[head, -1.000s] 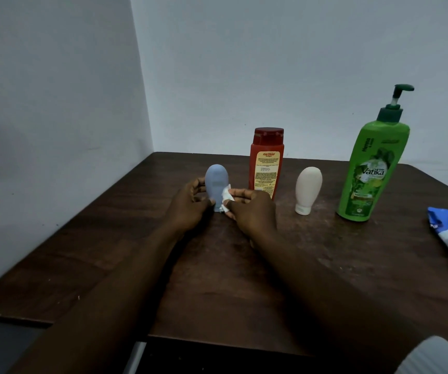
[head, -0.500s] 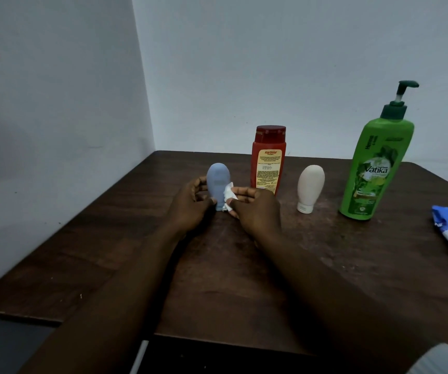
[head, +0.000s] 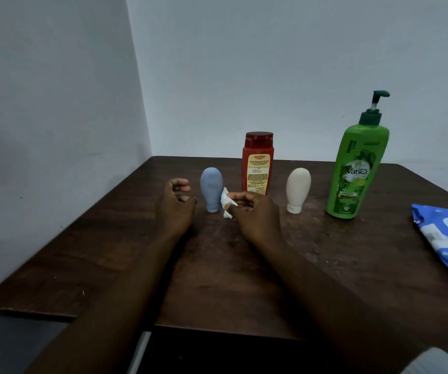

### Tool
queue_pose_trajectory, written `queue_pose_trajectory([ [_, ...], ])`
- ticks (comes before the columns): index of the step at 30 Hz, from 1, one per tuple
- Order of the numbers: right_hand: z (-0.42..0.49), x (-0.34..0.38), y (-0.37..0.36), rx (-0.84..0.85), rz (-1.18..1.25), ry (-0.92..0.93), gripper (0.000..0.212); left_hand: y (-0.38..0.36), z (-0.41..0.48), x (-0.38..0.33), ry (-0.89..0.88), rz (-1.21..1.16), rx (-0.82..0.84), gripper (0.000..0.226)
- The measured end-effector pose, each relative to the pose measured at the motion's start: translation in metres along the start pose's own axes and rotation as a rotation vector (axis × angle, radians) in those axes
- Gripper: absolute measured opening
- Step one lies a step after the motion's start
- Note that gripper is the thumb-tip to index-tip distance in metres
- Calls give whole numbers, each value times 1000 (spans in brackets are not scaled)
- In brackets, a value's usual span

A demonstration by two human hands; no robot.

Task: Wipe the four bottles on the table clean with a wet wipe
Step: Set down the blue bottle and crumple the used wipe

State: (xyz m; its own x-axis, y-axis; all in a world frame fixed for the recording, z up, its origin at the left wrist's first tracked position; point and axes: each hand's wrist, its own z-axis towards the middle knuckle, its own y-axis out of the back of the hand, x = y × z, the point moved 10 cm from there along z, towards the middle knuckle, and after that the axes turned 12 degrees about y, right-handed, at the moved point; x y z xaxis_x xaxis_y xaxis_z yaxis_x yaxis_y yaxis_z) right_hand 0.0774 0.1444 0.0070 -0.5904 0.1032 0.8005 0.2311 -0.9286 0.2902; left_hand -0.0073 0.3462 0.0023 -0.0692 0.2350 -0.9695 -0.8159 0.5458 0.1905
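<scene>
A small blue bottle [head: 211,189] stands cap-down on the dark wooden table [head: 244,265], with nothing touching it. My left hand [head: 175,203] hovers just left of it, fingers curled and apart, holding nothing. My right hand [head: 255,211] is just right of the blue bottle, pinching a crumpled white wet wipe [head: 226,203]. Behind stands a red bottle [head: 258,163]. A small cream bottle [head: 298,190] stands cap-down further right. A tall green pump bottle [head: 357,168] stands at the right.
A blue and white pack of wipes [head: 447,236] lies at the table's right edge. Grey walls meet in a corner behind the table, close along its left and far sides.
My left hand has let go of the blue bottle and drawn back to the left. My right hand has pulled the wipe off the bottle, which now stands alone.
</scene>
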Motion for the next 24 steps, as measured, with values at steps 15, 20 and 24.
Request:
queue_pose_trajectory([
  [15, -63, -5, 88, 69, 217, -158, 20, -83, -136, -42, -33, -7, 556, 47],
  [20, -92, -10, 123, 85, 375, -236, 21, -111, -173, -43, 102, -66, 729, 30],
  [24, -105, -14, 145, -44, 527, -299, 18, -115, -192, -43, 165, -157, 699, 19],
])
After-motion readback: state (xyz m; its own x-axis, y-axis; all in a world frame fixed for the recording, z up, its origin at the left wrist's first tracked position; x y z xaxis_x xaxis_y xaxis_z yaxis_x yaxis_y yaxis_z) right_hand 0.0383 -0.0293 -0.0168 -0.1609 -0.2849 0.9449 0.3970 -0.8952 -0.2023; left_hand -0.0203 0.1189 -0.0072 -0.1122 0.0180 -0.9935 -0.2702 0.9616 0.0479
